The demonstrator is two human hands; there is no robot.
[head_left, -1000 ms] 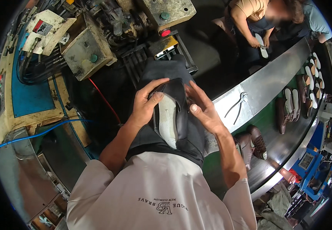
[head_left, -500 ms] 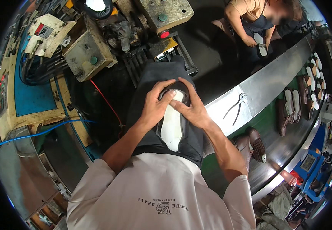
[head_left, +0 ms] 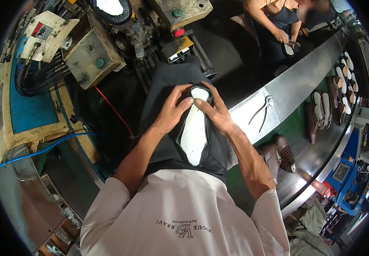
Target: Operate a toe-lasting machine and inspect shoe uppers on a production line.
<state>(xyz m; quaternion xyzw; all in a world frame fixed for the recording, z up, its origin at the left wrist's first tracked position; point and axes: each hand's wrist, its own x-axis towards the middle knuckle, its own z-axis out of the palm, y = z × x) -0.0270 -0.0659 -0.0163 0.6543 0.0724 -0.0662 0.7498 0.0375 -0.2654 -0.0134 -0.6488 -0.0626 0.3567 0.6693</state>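
Observation:
On my lap lies a dark shoe upper [head_left: 194, 135], sole side up, with a long white insole facing me and dark leather edges around it. My left hand [head_left: 172, 110] and my right hand [head_left: 217, 112] grip its far end from either side. Both thumbs press on the white insole, their tips almost meeting, while the fingers curl round the outer edge. The undersides of the fingers are hidden. Dark cloth [head_left: 157, 96] covers my legs beneath the shoe.
Pincers [head_left: 262, 112] lie on a metal ledge [head_left: 295, 77] to my right. Brown shoes [head_left: 285, 154] and several white-soled ones stand on the conveyor beyond. Machinery with a control box [head_left: 93, 59] is ahead left. A co-worker [head_left: 274, 25] holds another shoe at the far right.
My thumbs have drawn slightly apart, and the insole's far end now shows past them. The shoe has turned a little. The co-worker's hands and shoe have shifted.

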